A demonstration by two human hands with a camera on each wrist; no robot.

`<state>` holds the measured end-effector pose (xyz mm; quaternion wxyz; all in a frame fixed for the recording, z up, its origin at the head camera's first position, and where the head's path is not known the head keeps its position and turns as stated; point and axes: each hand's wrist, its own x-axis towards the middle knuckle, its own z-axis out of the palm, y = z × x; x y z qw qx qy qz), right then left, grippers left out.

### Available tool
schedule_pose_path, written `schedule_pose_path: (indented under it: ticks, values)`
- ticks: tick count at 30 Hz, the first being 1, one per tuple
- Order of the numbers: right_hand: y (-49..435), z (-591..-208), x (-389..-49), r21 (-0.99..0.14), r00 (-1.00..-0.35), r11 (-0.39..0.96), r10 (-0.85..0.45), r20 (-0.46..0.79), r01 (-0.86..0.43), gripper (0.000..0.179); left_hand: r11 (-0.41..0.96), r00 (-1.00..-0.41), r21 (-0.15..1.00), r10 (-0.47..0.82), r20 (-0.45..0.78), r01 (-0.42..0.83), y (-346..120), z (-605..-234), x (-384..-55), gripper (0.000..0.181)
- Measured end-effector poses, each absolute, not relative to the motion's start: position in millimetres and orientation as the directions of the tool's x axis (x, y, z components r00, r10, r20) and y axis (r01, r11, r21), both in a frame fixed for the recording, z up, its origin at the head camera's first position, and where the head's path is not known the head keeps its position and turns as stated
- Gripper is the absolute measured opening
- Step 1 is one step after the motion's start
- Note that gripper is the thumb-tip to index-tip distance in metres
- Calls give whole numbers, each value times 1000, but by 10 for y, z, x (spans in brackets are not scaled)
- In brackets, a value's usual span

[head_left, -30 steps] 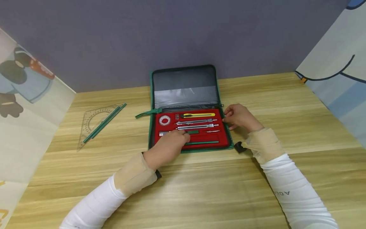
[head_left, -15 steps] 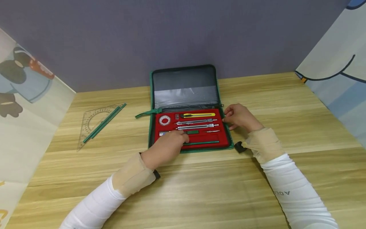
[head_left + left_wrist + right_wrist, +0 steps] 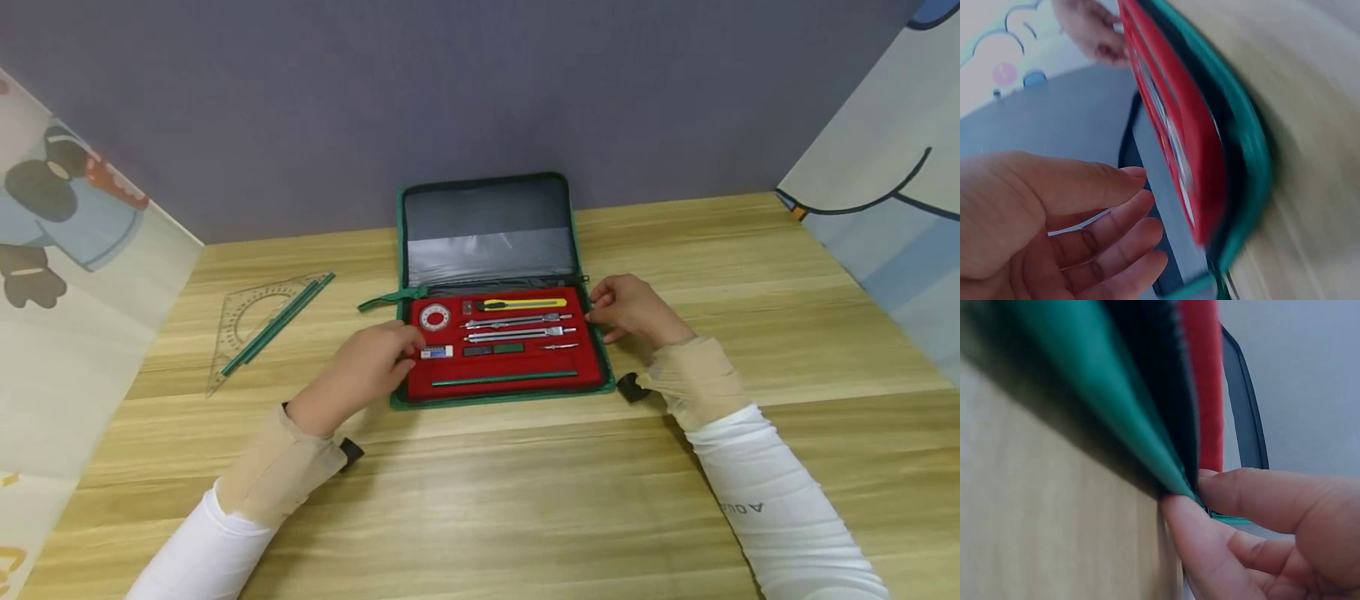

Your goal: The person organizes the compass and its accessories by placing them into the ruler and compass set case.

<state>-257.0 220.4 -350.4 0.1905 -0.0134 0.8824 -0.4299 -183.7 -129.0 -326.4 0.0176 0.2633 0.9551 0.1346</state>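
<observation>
A green zippered drawing-instrument case [image 3: 606, 390] lies unfolded, its lid leaning against the grey back wall. My right hand [image 3: 630, 308] pinches the case's right edge; in the right wrist view the thumb and forefinger [image 3: 1200, 519] grip the green border beside the red tray. Over the case's left edge hovers my left hand [image 3: 363, 367], near the eraser [image 3: 437, 352], with nothing between its loosely bent fingers [image 3: 1129, 215]. In the red tray [image 3: 517, 362] sit a green pencil [image 3: 504, 379], a yellow utility knife [image 3: 525, 305], two compasses [image 3: 517, 336] and a white ring-shaped disc [image 3: 434, 317].
On the wooden table [image 3: 480, 500] to the left lies a clear protractor set square [image 3: 232, 317] with green pencils [image 3: 273, 329] across it. A green strap [image 3: 390, 297] sticks out from the case's left side. The grey wall [image 3: 480, 92] borders the table's back.
My left hand has moved left from the pencil slot to the case's left edge, uncovering the green pencil's left part and the eraser. The right hand keeps its place.
</observation>
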Motion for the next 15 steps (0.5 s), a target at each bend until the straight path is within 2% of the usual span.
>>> schedule_pose_path:
  ticks: [6, 15]
  values:
    - [2203, -3504, -2573, -761, -927, 633, -187, -326, 140, 36, 911, -942, 241, 330, 56, 334, -1746, -3213, -1869, 23]
    - [2201, -3515, -2584, -763, -931, 633, -185, -313, 131, 34, 955, -989, 257, 149, 7, 146, -2325, -3248, -2035, 25]
